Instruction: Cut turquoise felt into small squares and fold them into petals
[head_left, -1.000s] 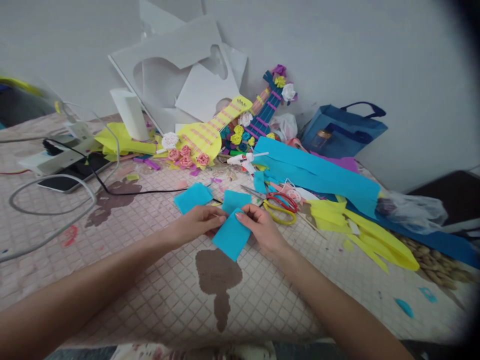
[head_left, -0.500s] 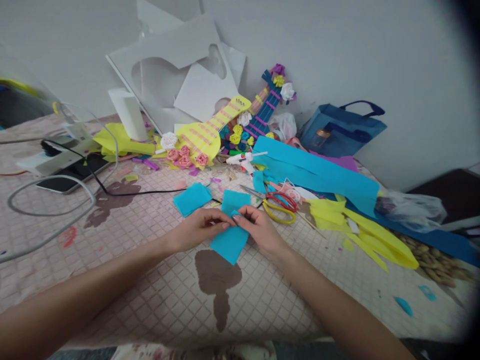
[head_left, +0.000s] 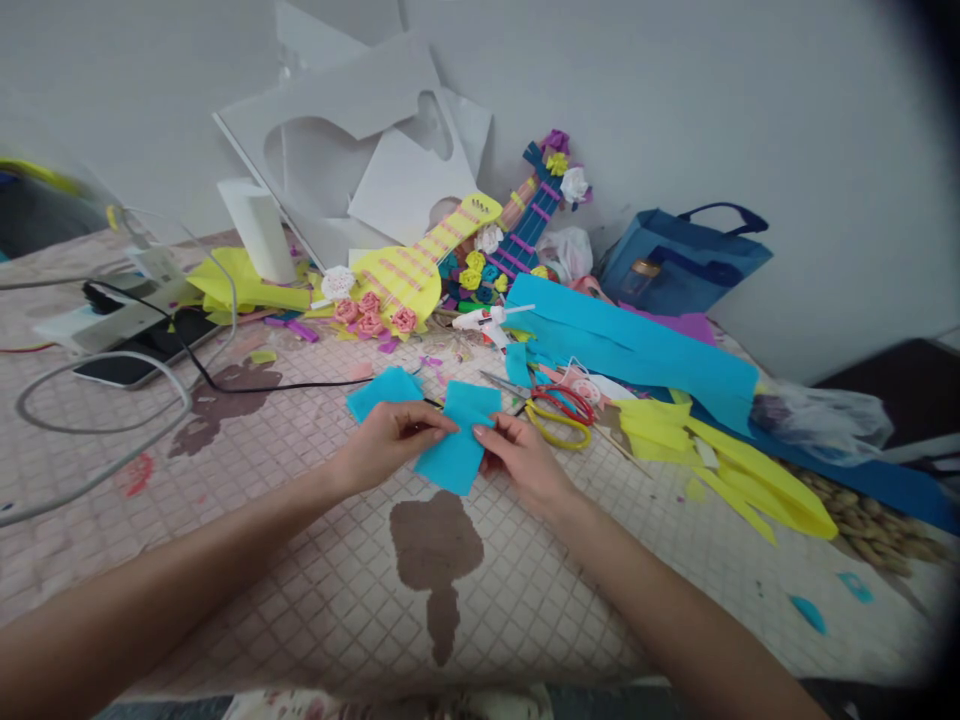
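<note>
A small blue felt piece (head_left: 452,458) is pinched between my two hands above the patterned cloth (head_left: 315,560). My left hand (head_left: 390,440) grips its left edge with thumb and fingers closed. On the right edge my right hand (head_left: 525,455) is closed too. Just behind the held piece lie two more blue felt squares, one (head_left: 379,392) to the left and one (head_left: 474,398) partly hidden by the held piece. Yellow-and-red scissors (head_left: 556,408) lie right of my right hand.
A white glue gun (head_left: 491,320), a long blue felt sheet (head_left: 637,345) and yellow felt scraps (head_left: 720,465) lie at right. Paper guitars (head_left: 420,270) and white foam boards (head_left: 352,140) lean at the back wall. A phone (head_left: 139,350), cables and a blue bag (head_left: 682,255) flank them.
Both hands have lifted the blue piece slightly up and away from me, toward the squares behind it. Its lower corner now hangs higher above the brown patch.
</note>
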